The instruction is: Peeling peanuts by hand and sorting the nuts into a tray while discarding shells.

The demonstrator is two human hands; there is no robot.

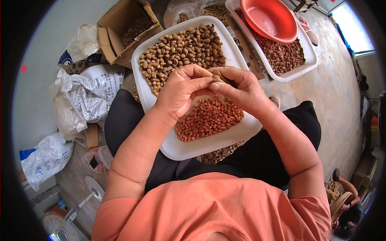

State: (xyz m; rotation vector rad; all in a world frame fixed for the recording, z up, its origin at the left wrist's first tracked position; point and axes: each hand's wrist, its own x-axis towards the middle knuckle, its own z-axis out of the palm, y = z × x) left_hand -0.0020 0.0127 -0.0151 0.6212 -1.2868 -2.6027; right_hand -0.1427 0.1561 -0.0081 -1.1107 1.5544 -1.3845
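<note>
A white plastic tray (181, 152) rests over my lap, with unshelled peanuts (181, 49) at its far end and shelled red-skinned peanuts (209, 119) at its near end. Above the middle of the tray my two hands meet at a peanut shell (217, 77). My left hand (184, 89) pinches its left side between thumb and forefinger. My right hand (241, 86) holds it from the right, with more shell partly hidden behind the fingers. Whether a kernel is inside cannot be told.
Beyond to the right, a second white tray (312, 61) holds reddish peanuts or skins, with a red plastic basin (268, 18) on it. A cardboard box (116, 18) and printed sacks (96, 90) lie left. A fan (60, 226) stands lower left; another person (349, 192) is lower right.
</note>
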